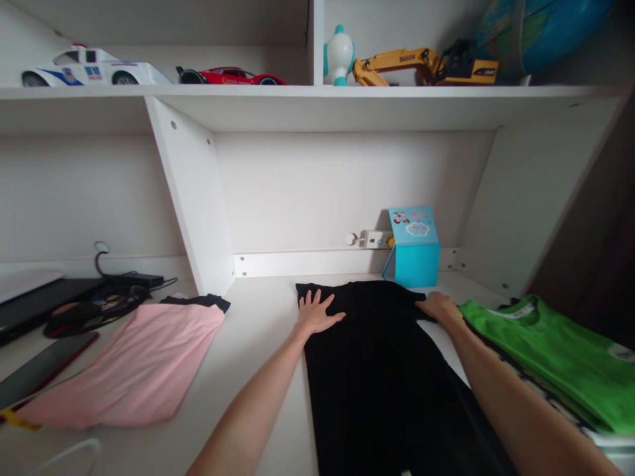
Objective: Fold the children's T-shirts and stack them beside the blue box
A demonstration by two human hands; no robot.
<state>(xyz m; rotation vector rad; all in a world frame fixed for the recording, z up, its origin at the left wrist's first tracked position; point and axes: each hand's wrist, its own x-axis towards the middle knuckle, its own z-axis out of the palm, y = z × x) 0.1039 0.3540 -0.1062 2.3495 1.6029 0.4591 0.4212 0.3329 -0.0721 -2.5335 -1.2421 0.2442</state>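
Observation:
A long black garment (367, 370) is spread on the white desk in front of me, running from near the back wall toward my body. My left hand (316, 313) lies on its upper left corner with the fingers spread and pressed flat. At the upper right corner, my right hand (440, 308) has its fingers closed on the fabric edge. To the left lies a pink garment (133, 367) with black cloth at its top. Beside my right forearm is a stack of folded clothes topped by a green shirt (555, 357).
A blue desk calendar (417, 248) stands behind the black garment, near a wall socket (376, 239). Cables and dark devices (94, 304) sit at the left. The shelf (317, 92) above holds toy cars, a toy excavator (426, 66) and a globe (546, 30).

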